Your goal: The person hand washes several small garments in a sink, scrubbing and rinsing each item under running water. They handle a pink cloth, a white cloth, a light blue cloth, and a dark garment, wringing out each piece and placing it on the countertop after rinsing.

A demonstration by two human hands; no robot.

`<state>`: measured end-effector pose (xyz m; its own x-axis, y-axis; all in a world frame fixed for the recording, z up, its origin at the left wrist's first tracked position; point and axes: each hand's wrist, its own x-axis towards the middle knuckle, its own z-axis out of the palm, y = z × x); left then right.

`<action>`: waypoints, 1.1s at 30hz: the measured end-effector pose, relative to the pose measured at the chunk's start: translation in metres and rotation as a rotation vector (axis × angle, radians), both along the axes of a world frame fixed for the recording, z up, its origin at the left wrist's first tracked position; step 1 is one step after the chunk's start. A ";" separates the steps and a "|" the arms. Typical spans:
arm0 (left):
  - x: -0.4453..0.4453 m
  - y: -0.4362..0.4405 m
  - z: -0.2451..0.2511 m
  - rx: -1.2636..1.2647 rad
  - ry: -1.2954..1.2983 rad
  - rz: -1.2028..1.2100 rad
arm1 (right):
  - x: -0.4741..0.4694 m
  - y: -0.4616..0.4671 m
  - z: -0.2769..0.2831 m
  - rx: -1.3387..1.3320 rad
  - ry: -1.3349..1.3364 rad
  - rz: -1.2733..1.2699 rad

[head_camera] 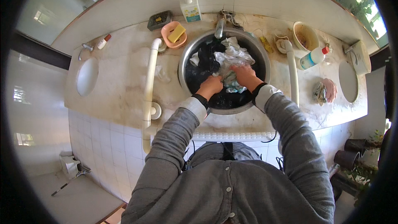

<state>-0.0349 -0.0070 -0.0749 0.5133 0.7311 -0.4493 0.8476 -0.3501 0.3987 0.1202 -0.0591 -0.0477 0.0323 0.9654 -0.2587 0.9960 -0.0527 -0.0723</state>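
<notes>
Both of my hands are inside a round metal basin (182,71) holding dark water, set in the countertop. My left hand (212,86) is closed in a fist, with a bit of white cloth showing at its fingers. Bunched wet white cloth (234,55) rises in the basin, and my right hand (244,74) grips its near edge. Below the hands lies a part of cloth with bluish-green colouring (233,84); whether it belongs to the white cloth I cannot tell. A small white cloth piece (195,59) floats at the left.
A metal faucet (219,28) overhangs the basin's back rim. Pale rails flank it, left (150,77) and right (291,68). Behind stand a pump bottle (191,10) and a pink dish (168,41) with yellow soap (177,34). Rightward are a red-capped bottle (312,59) and pink cloth (329,90).
</notes>
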 end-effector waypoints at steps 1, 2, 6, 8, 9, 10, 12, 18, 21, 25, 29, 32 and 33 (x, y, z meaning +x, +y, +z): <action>-0.002 0.004 0.008 0.002 -0.017 -0.051 | 0.001 0.005 0.002 -0.074 0.011 0.043; -0.004 0.006 0.018 0.009 -0.014 -0.083 | -0.001 0.006 0.004 -0.093 -0.022 0.051; -0.024 0.001 0.071 0.156 -0.049 -0.099 | 0.008 0.010 0.032 -0.102 -0.039 0.068; -0.034 0.004 0.090 0.176 -0.150 -0.098 | 0.014 0.014 0.056 -0.034 0.052 -0.077; -0.037 0.002 0.095 0.173 -0.214 -0.105 | 0.015 0.014 0.067 0.015 0.241 -0.050; -0.038 0.002 0.096 0.170 -0.280 -0.111 | 0.014 0.013 0.080 0.098 0.395 -0.034; -0.034 0.002 0.094 0.141 -0.331 -0.121 | 0.006 0.014 0.102 0.222 0.716 0.021; -0.004 0.009 0.094 -0.052 -1.012 -0.144 | -0.013 0.004 0.151 0.356 1.369 0.137; -0.006 0.010 0.114 0.177 -0.842 0.019 | -0.005 -0.012 0.149 0.409 1.806 -0.123; 0.002 0.002 0.131 0.461 -0.859 0.126 | -0.016 -0.026 0.113 0.375 1.951 -1.003; 0.011 -0.013 0.116 0.092 -1.014 0.363 | -0.042 -0.018 0.073 0.023 2.398 -1.051; 0.004 -0.017 0.099 -0.109 -1.024 0.429 | -0.047 -0.008 0.057 0.085 2.713 -0.534; 0.001 -0.017 0.094 -0.171 -1.084 0.416 | -0.047 -0.006 0.054 0.132 2.592 -0.716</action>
<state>-0.0343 -0.0243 0.0196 0.4236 0.9053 -0.0321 0.0720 0.0017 0.9974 0.0733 -0.0650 0.0063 0.0671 0.9618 -0.2654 -0.9320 -0.0345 -0.3607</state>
